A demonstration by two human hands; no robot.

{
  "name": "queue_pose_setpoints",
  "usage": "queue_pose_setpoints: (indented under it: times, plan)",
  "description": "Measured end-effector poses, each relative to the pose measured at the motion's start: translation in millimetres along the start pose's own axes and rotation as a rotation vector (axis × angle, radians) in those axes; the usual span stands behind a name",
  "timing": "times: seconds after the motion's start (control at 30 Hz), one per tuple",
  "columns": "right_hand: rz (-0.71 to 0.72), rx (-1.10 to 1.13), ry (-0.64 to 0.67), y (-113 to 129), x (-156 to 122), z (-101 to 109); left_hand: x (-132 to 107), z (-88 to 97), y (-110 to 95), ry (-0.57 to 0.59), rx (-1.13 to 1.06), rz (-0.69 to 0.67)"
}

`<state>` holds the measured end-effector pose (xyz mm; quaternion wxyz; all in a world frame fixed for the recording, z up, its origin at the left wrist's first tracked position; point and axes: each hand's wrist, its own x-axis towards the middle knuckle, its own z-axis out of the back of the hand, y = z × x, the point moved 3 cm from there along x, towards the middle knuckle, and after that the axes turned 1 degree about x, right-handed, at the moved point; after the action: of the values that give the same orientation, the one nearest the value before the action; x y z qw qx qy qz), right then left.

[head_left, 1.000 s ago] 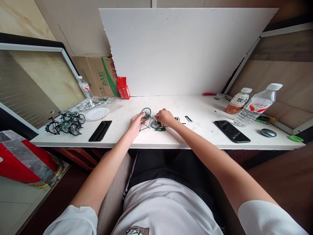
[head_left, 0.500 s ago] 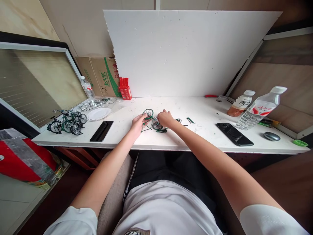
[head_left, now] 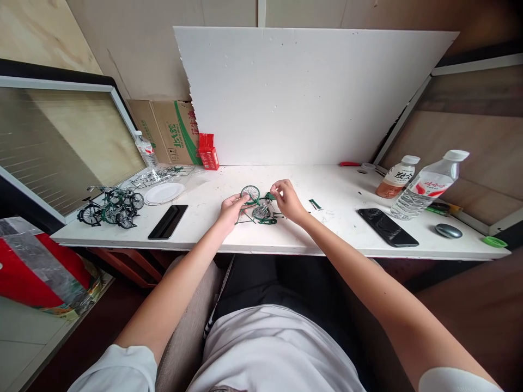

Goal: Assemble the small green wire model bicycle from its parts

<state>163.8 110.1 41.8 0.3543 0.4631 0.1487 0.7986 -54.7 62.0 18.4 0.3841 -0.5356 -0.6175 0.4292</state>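
Note:
A small green model bicycle stands half built on the white table, just in front of me. My left hand grips its frame beside the front wheel, fingers closed. My right hand is raised a little over the rear of the model, its fingertips pinched on a small green part that I cannot make out. A loose green piece lies to the right of that hand.
Several finished green model bicycles stand at the table's left end, near a white plate and a black tray. A black phone, two bottles, a mouse lie right. A white foam board leans behind.
My right hand has lifted off the table and moved slightly right and up, now pinching a small part above the model. The left hand stays on the frame. The camera tilted a bit.

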Motion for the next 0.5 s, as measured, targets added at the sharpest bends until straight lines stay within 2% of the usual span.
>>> queue_pose_setpoints:
  times: [0.1,0.23,0.33,0.5]
  plan:
    - [0.051,0.109,-0.047,18,-30,9,-7,-11.0,5,0.056,0.047,0.015]
    - [0.027,0.125,-0.028,29,-60,17,-21,-29.8,12,0.212,0.123,0.054]
    - [0.028,0.151,-0.041,27,-66,23,-27,-36.5,14,0.284,0.166,0.061]
    - [-0.017,0.233,-0.011,26,-61,21,-29,-34.9,15,0.301,0.208,0.036]
